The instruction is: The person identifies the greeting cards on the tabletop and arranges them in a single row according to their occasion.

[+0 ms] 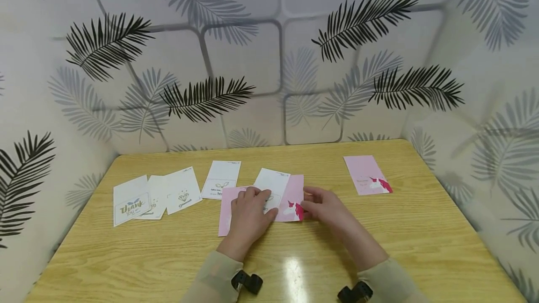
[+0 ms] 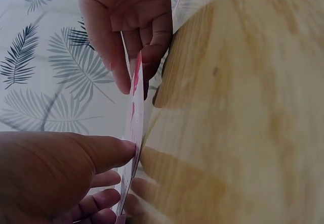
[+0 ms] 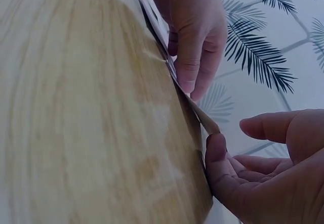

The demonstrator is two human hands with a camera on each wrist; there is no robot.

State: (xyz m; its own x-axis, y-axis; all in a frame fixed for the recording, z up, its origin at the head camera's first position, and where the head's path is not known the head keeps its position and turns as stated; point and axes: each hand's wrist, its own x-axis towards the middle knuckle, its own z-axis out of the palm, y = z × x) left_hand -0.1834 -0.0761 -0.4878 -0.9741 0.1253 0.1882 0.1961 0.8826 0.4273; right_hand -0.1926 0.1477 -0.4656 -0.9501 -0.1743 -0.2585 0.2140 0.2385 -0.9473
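Near the table's middle, a pink card with a white unicorn and red mane (image 1: 292, 200) lies beside a white card (image 1: 271, 180) that partly overlaps it. My left hand (image 1: 251, 212) rests on these cards from above; its thumb touches the unicorn card's face in the left wrist view. Under that hand, another pink card (image 1: 226, 209) is partly hidden. At the unicorn card's right edge is my right hand (image 1: 326, 205). In the right wrist view, a fingertip touches the lifted card edge (image 3: 210, 123) from below, while the thumb stands apart from it.
Another pink unicorn card (image 1: 365, 174) lies at the right. A white card (image 1: 222, 176) is behind my left hand. Further left are a "Thank you" card (image 1: 130, 198), a diamond card (image 1: 183, 191) and a partly covered card (image 1: 156, 205). Patterned cloth (image 1: 269, 60) surrounds the wooden table (image 1: 168, 256).
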